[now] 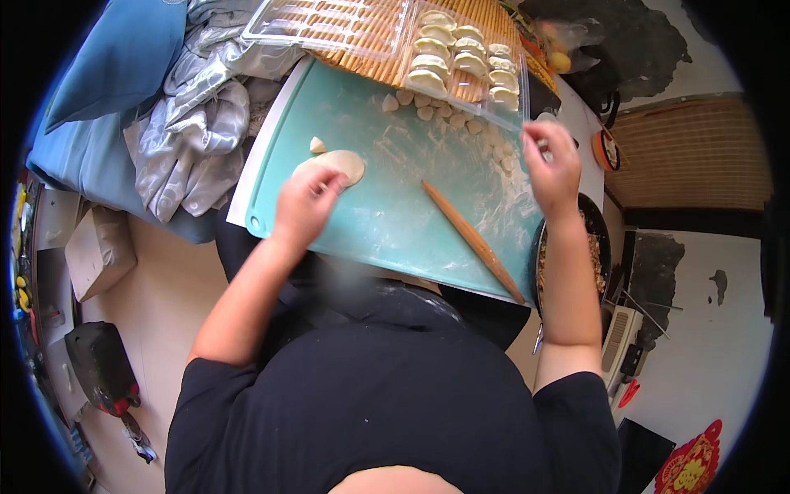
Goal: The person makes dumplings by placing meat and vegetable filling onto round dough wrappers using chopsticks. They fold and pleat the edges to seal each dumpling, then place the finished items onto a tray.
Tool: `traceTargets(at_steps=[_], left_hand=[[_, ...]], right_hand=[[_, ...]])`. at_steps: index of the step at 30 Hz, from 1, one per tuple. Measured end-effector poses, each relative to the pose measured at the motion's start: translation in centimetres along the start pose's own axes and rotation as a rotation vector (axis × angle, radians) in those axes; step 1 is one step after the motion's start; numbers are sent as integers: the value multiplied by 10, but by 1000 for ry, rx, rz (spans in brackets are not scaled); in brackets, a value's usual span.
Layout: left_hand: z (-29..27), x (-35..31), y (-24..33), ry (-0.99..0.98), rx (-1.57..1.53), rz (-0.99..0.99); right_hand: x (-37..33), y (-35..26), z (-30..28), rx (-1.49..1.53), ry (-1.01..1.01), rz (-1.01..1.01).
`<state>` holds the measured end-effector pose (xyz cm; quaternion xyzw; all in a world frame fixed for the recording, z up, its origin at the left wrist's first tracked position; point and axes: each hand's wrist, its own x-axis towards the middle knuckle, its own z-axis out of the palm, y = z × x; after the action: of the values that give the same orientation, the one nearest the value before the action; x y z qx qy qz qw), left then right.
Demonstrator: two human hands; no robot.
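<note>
At the left of the turquoise board, my left hand (306,204) is closed, its fingertips at the near edge of a round, flat dough wrapper (350,167). A small dough piece (317,145) lies just beyond. My right hand (551,160), somewhat blurred, is raised over the board's far right with its fingers pinched together. Something small and pale shows between them, too unclear to name. A wooden rolling pin (471,237) lies slanted on the board between my hands. Several small dough pieces (425,113) sit along the board's far side.
Beyond the turquoise board (387,239), a clear plastic tray (403,66) holding several folded dumplings (432,62) rests on a woven mat (354,59). A dark bowl of filling (594,255) stands under my right forearm. Grey patterned cloth (193,140) is bunched at the left.
</note>
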<state>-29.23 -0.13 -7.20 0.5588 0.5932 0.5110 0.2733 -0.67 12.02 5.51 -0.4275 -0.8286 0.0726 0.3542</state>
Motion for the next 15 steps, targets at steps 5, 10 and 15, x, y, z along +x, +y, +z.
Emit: traceTargets(at_steps=[5,10,15], left_hand=[[-4,41,-24,-76,397,215],[24,73,-7,-495,947,88],[32,100,6,-644,1020,-192]], right_hand=[[-90,-11,6,112,-172,168],[-126,-27,-15,83,-207,148],[-153,-38,-70,47,-132,177]])
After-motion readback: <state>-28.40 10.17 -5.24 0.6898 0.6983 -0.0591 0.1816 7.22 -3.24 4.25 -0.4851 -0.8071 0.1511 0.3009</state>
